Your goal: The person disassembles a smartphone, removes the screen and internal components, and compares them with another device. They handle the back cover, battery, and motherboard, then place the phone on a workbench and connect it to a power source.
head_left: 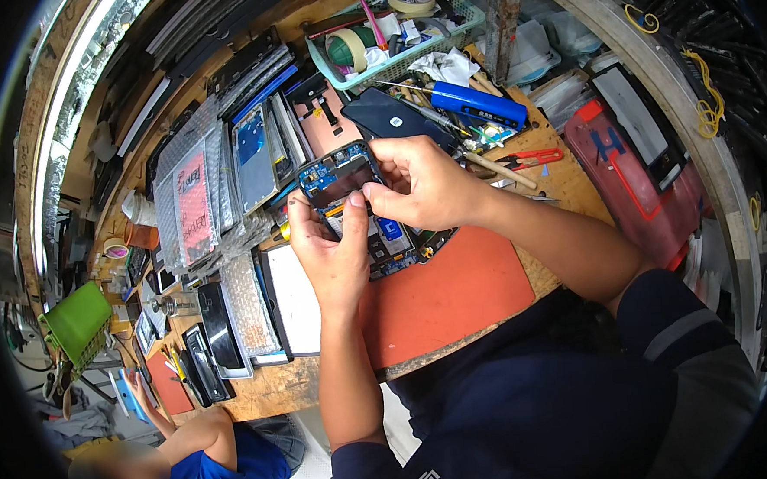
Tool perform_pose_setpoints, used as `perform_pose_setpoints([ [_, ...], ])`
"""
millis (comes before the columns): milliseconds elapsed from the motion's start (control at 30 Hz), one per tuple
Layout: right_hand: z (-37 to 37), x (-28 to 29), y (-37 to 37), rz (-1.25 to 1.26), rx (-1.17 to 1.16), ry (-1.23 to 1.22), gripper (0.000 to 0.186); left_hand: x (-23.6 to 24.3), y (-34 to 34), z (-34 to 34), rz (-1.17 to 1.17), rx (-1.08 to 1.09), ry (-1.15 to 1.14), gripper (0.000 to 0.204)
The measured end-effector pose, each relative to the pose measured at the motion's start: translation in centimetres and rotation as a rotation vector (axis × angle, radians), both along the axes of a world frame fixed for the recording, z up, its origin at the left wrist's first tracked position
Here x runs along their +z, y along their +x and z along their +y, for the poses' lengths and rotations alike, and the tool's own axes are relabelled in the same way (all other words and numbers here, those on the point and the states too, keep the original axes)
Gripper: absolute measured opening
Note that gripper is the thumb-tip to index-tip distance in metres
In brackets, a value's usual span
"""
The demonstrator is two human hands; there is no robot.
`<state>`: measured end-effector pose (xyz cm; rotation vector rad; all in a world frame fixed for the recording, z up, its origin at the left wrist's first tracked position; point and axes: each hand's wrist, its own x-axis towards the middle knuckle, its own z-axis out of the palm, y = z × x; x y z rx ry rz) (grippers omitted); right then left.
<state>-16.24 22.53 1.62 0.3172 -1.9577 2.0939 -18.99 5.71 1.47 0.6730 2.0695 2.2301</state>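
Note:
My left hand (336,251) grips the lower left of an opened phone (332,177) with a blue circuit board at its top, thumb pressed on its front. My right hand (411,182) holds the same phone from the right, fingers curled behind it and thumb on its lower right part. Just beneath my hands lies another opened device (392,235) with exposed boards and a blue component, on an orange mat (443,297). What my fingertips touch behind the held phone is hidden.
Bubble-wrapped panels (186,189), screens (215,326), a blue screwdriver (476,104), red-handled cutters (531,157) and a tool-filled basket (394,35) crowd the wooden bench (270,388). A red bin with frames (623,175) stands right. A co-worker in blue (240,472) sits at lower left.

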Motion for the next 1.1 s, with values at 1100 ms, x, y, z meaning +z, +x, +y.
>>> perform_pose_setpoints([
  [1100, 0.3, 0.0, 0.1, 0.039, 0.043, 0.109, 0.006, 0.6, 0.7, 0.6, 0.05, 0.071, -0.032, 0.035],
])
